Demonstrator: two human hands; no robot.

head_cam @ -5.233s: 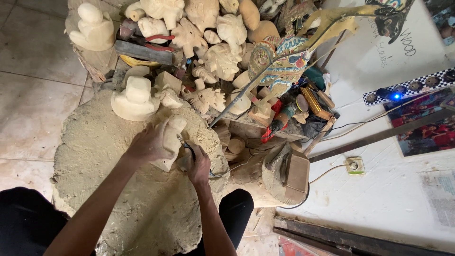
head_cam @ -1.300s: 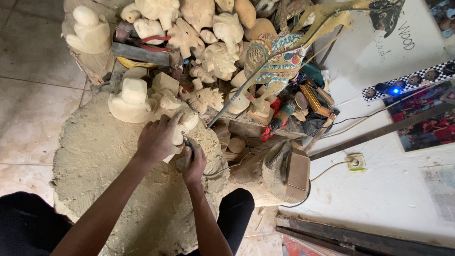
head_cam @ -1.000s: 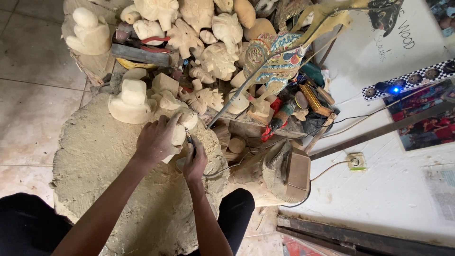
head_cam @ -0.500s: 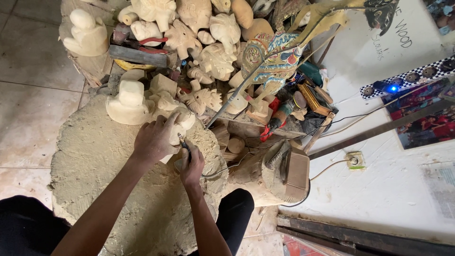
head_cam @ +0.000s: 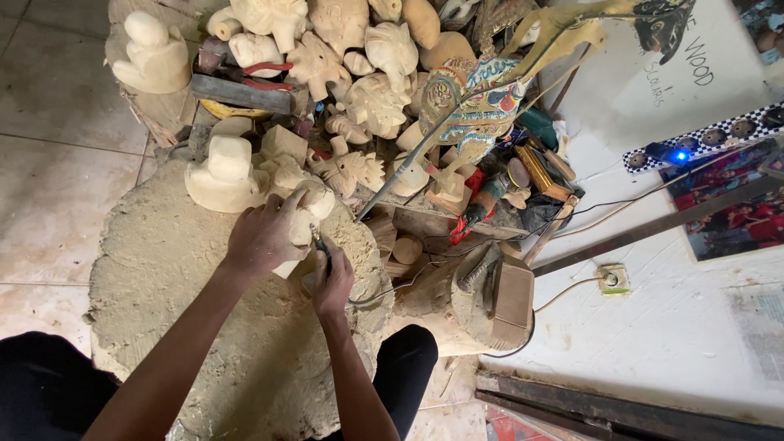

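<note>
Left hand (head_cam: 263, 238): grip clasped the pale wooden carving (head_cam: 304, 219).
Right hand (head_cam: 331, 282): grip clenched on a small carving tool (head_cam: 320, 243).
Room: sawdust-covered work mat (head_cam: 188, 327) lay open below; crowded carvings pile (head_cam: 359, 90) just above.

Over the last few seconds the left hand (head_cam: 263, 237) has shifted its grip on the pale wooden carving (head_cam: 304, 214). Earlier it cupped the piece from the side with more of the carving's rounded top showing; now the fingers lie further over the top, and the carving sits slightly more upright and further from the person's body. The right hand (head_cam: 331, 282) has followed it, moving a little forward while holding the small rotary tool (head_cam: 318, 245) against the carving's lower side. The camera view has also drifted slightly, so the whole pile of carved figures (head_cam: 359, 73) sits a touch lower in view.
</note>
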